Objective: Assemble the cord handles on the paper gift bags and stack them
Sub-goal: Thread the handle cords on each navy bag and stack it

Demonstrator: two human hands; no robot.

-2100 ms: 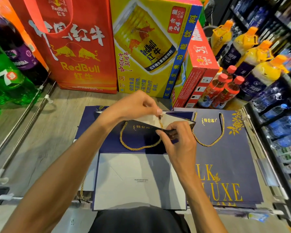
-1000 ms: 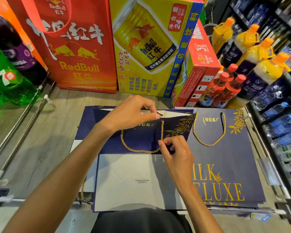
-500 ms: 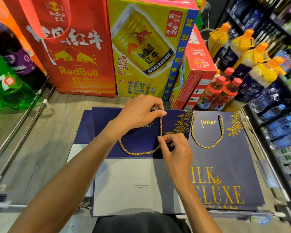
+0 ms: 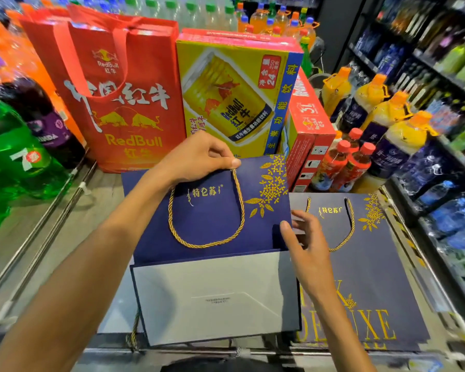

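A navy paper gift bag (image 4: 210, 216) with gold print is lifted and tilted, its grey folded bottom (image 4: 212, 299) facing me. A gold cord handle (image 4: 207, 244) hangs in a loop on its front. My left hand (image 4: 199, 157) pinches the bag's top edge where the cord's right end enters. My right hand (image 4: 304, 237) is at the bag's right edge, thumb on the front, fingers spread and relaxed behind it. A stack of finished navy bags (image 4: 371, 277) with a gold handle (image 4: 344, 237) lies flat on the right.
The bags lie on a wooden shelf (image 4: 73, 224) with metal rails. Behind stand a red Red Bull bag (image 4: 118, 103), a yellow Red Bull carton (image 4: 234, 95) and red-capped bottles (image 4: 341, 162). Green soda bottles (image 4: 14, 157) stand left, drink shelves (image 4: 427, 130) right.
The bag went from lying flat to being lifted and tilted by its top edge. My right hand let go of the cord and moved to the bag's right edge.
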